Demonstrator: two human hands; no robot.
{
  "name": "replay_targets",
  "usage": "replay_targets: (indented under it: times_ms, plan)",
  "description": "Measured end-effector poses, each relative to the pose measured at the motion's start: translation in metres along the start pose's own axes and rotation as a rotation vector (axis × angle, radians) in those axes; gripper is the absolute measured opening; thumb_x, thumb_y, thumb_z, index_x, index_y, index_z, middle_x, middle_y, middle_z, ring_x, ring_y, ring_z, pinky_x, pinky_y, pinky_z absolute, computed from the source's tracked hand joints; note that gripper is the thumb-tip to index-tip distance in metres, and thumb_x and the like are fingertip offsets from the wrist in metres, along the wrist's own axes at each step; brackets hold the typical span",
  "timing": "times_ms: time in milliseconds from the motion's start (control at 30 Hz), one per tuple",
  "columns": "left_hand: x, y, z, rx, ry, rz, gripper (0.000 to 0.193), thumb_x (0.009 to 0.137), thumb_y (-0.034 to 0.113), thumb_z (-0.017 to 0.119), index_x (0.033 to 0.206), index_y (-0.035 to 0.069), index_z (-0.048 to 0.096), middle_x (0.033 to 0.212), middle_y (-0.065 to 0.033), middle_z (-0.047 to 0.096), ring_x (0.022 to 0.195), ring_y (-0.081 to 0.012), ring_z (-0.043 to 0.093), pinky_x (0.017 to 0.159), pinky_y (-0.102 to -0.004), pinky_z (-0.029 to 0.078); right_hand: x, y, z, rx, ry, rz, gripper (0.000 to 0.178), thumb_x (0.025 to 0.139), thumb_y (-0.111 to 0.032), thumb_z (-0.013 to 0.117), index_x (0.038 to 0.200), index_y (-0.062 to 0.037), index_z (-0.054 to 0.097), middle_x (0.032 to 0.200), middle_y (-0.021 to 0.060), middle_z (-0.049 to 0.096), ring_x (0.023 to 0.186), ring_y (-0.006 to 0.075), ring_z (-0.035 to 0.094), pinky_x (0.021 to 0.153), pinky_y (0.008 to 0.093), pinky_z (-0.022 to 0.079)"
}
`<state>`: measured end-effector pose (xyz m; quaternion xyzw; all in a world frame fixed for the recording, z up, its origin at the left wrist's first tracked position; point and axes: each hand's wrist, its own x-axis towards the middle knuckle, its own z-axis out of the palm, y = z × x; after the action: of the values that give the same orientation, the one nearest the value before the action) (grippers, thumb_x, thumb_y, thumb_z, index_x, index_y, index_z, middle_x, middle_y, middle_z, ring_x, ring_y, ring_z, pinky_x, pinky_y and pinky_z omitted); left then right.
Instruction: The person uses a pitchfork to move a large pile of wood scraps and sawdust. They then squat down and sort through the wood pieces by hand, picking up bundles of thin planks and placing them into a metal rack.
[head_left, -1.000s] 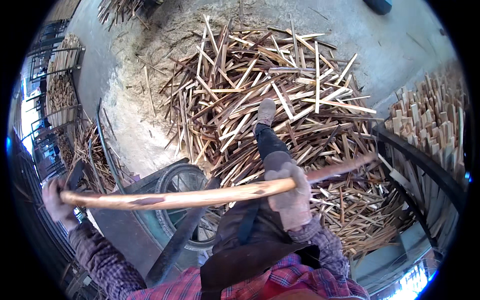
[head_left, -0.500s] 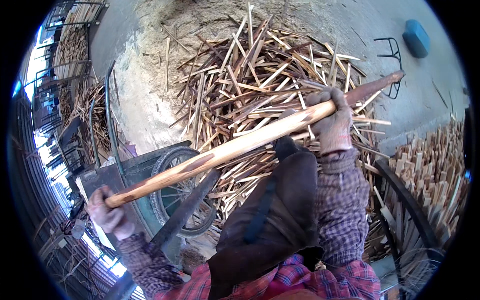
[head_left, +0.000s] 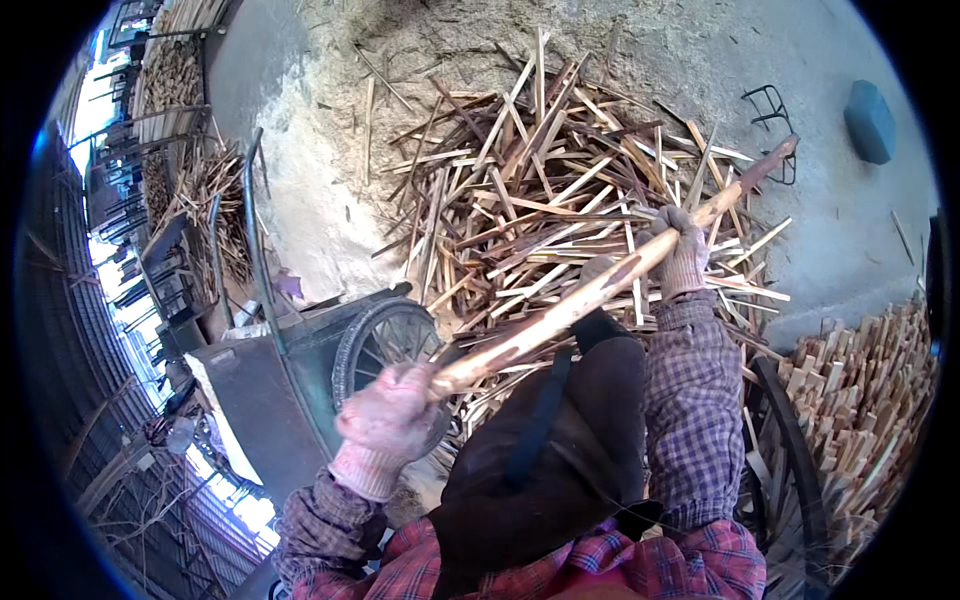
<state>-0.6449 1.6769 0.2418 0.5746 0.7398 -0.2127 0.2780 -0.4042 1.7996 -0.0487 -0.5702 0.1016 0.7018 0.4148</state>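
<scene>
Both my gloved hands hold a long wooden pole (head_left: 570, 308) that slants from lower left to upper right across my front. Most of its length is pale and stripped, with brown patches; the far end keeps dark bark. My left hand (head_left: 385, 418), slightly blurred, is closed round the near end. My right hand (head_left: 682, 252) wraps the pole farther up, with the bark end reaching past it. Below the pole lies a dark brown apron (head_left: 550, 430) over my lap and legs. Behind the pole spreads a heap of thin wood strips (head_left: 540, 190).
At left stands a green cart (head_left: 250, 400) with a spoked wheel (head_left: 390, 350) and a curved handle (head_left: 255, 230). Upright sticks (head_left: 860, 400) crowd the right beside a dark curved bar (head_left: 795, 450). A blue container (head_left: 869, 122) and a metal frame (head_left: 768, 105) stand far right.
My left hand has moved right, bringing the pole's near end closer to my apron. More pale wood now shows beyond my right hand. The view has shifted slightly.
</scene>
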Motion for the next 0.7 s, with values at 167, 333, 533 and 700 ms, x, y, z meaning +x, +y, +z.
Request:
replay_targets:
  times_ms: [167, 333, 533, 700]
  plan:
    - [-0.022, 0.013, 0.017, -0.058, -0.226, -0.036, 0.042, 0.070, 0.028, 0.064, 0.108, 0.016, 0.052, 0.090, -0.0129, 0.059, 0.075, -0.0313, 0.061, 0.062, -0.0394, 0.049, -0.021, -0.008, -0.012, -0.077, -0.012, -0.045, 0.017, 0.076, -0.021, 0.056, 0.084, -0.0064, 0.055, 0.065, 0.0031, 0.053, 0.053, 0.0164, 0.051, 0.050, 0.0306, 0.048]
    - [-0.016, 0.030, 0.002, -0.030, -0.327, -0.110, 0.041, 0.072, 0.029, 0.063, 0.108, 0.013, 0.052, 0.093, -0.0134, 0.059, 0.078, -0.0320, 0.060, 0.066, -0.0416, 0.048, -0.011, -0.009, -0.023, -0.087, 0.069, -0.076, 0.018, 0.076, -0.022, 0.056, 0.084, -0.0055, 0.055, 0.065, 0.0037, 0.054, 0.051, 0.0188, 0.052, 0.048, 0.0325, 0.049]
    - [-0.018, 0.026, -0.005, -0.119, -0.380, -0.060, 0.035, 0.077, 0.033, 0.056, 0.104, 0.011, 0.051, 0.092, -0.0138, 0.057, 0.078, -0.0334, 0.059, 0.067, -0.0436, 0.047, -0.025, -0.019, -0.011, -0.149, 0.168, -0.095, 0.023, 0.076, -0.021, 0.055, 0.091, -0.0034, 0.056, 0.071, 0.0068, 0.057, 0.055, 0.0210, 0.053, 0.050, 0.0344, 0.050]
    - [-0.023, 0.020, -0.014, -0.136, -0.353, -0.003, 0.030, 0.080, 0.032, 0.053, 0.101, 0.011, 0.048, 0.090, -0.0142, 0.055, 0.077, -0.0322, 0.059, 0.065, -0.0435, 0.047, -0.002, -0.025, -0.024, -0.240, 0.229, -0.056, 0.025, 0.076, -0.024, 0.060, 0.088, -0.0027, 0.054, 0.064, 0.0071, 0.053, 0.049, 0.0213, 0.051, 0.046, 0.0340, 0.048]
